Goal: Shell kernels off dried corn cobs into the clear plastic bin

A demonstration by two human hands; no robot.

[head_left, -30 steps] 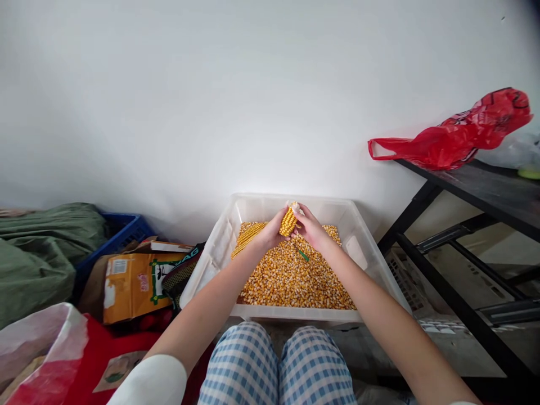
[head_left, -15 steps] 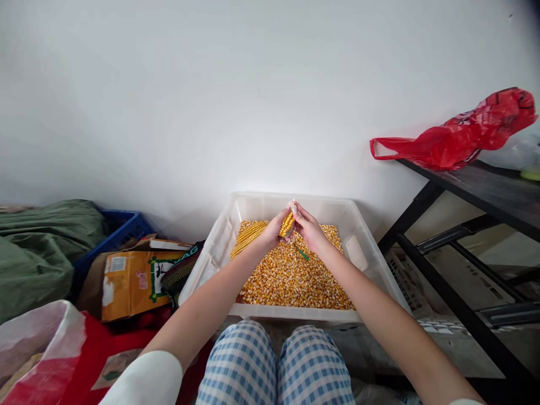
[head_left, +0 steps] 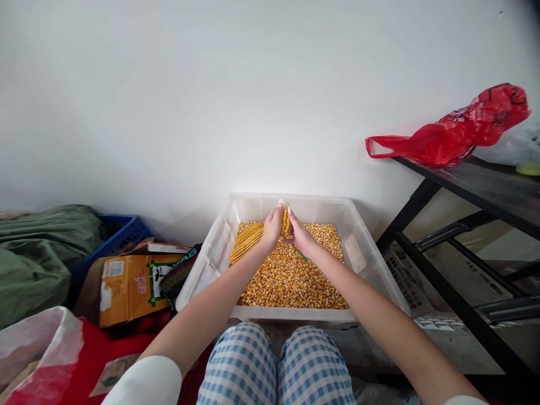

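A yellow corn cob [head_left: 286, 224] stands nearly upright between my hands, its pale bare tip pointing up. My left hand [head_left: 272, 226] is closed round its left side. My right hand [head_left: 300, 232] grips it from the right, with the thumb near the top. Under both hands, loose corn kernels [head_left: 291, 281] fill a translucent plastic tub [head_left: 295, 314]. Several whole corn cobs [head_left: 248, 241] lie in the tub, left of my left hand. Just below my right hand, a small green piece [head_left: 302, 255] rests on the kernels, partly covered.
To the right, a black metal table [head_left: 485, 183] bears a red plastic bag [head_left: 451, 135]. On the left are an orange cardboard box [head_left: 130, 287], a blue crate [head_left: 122, 230] under green cloth [head_left: 37, 253], and a red and white bag [head_left: 80, 354]. A white wall rises behind the tub.
The corn cob has turned from slanted to nearly upright. My hands have shifted slightly left with it, and my right hand now covers part of the green piece.
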